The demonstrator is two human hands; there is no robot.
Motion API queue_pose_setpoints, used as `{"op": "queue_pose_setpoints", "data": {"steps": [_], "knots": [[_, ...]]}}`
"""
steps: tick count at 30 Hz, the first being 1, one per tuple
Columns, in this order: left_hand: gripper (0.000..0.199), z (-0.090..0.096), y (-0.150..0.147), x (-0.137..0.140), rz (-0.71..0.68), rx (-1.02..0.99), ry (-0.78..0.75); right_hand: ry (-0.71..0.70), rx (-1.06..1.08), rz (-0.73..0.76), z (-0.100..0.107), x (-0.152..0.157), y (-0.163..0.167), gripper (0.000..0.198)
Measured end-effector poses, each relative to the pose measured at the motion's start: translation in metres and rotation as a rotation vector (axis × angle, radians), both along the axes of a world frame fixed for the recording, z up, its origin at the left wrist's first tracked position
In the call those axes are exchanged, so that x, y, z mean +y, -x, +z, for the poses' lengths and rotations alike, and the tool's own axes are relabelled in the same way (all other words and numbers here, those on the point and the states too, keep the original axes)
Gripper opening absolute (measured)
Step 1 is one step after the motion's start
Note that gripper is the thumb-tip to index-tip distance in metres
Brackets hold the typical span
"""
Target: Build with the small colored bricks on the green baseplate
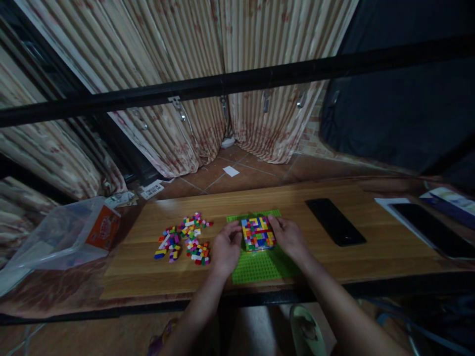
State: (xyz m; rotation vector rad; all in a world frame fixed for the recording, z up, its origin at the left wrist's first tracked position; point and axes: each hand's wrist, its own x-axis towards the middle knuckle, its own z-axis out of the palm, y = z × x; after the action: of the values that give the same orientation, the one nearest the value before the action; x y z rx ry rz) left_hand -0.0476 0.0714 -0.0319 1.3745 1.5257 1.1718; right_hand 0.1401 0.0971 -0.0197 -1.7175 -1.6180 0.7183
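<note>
A flat, multicoloured block of toy bricks (256, 233) sits on a green baseplate (256, 269) in front of me. My right hand (291, 238) grips the block's right side, with a finger at its far right corner. At the left edge, my left hand (225, 251) is beside the block with its fingers slightly curled and apart; a small gap seems to separate them from it. Left of the baseplate, loose toy bricks (193, 231) of many colours lie scattered in a pile.
The wooden board (133, 277) carries a black phone (336, 221) on the right. Farther right lies another dark flat device (434, 228). A clear plastic bin (63, 237) with an orange label stands at the left. A black bar (245, 83) crosses in front of the curtains (185, 44).
</note>
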Motion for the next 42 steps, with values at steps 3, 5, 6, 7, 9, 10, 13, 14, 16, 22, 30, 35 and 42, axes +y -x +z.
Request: {"op": "queue_pose_setpoints", "data": {"steps": [3,5,6,7,9,10,13,14,16,22,30,35,42], "knots": [[0.031,0.000,-0.005,-0.002,-0.027,-0.090,0.008,0.001,0.022,0.022,0.000,-0.001,0.003,0.049],[0.032,0.002,-0.010,-0.005,-0.039,-0.104,0.014,-0.008,0.029,0.022,0.000,-0.001,0.004,0.045],[0.033,0.003,-0.012,-0.007,-0.044,-0.096,0.018,-0.013,0.021,0.013,0.000,-0.001,0.005,0.044],[0.034,0.005,-0.014,-0.009,-0.048,-0.081,0.021,-0.017,0.010,0.001,0.000,-0.001,0.006,0.044],[0.037,0.007,-0.019,-0.012,-0.052,-0.031,0.021,-0.021,-0.010,-0.011,0.000,-0.002,0.007,0.046],[0.038,0.008,-0.021,-0.013,-0.051,0.006,0.017,-0.021,-0.017,-0.009,-0.001,-0.002,0.009,0.048],[0.040,0.010,-0.027,-0.016,-0.030,0.137,-0.002,-0.028,-0.047,0.006,-0.004,-0.003,0.012,0.049],[0.041,0.010,-0.028,-0.017,-0.023,0.172,-0.006,-0.036,-0.064,0.006,-0.005,-0.003,0.013,0.049],[0.042,0.010,-0.030,-0.018,-0.025,0.211,-0.015,-0.054,-0.094,-0.003,-0.007,-0.004,0.014,0.050],[0.042,0.012,-0.033,-0.019,-0.023,0.289,-0.026,-0.029,-0.091,-0.004,-0.011,-0.004,0.013,0.053],[0.027,0.028,-0.003,-0.023,-0.046,0.454,-0.042,0.007,-0.129,-0.012,-0.005,-0.002,0.011,0.050],[0.024,0.029,0.046,-0.007,0.187,0.596,-0.076,-0.012,-0.145,0.008,-0.007,-0.001,0.008,0.050],[0.033,0.014,0.076,0.017,0.076,0.805,-0.182,-0.003,-0.158,0.016,-0.006,0.000,0.006,0.051]]}}
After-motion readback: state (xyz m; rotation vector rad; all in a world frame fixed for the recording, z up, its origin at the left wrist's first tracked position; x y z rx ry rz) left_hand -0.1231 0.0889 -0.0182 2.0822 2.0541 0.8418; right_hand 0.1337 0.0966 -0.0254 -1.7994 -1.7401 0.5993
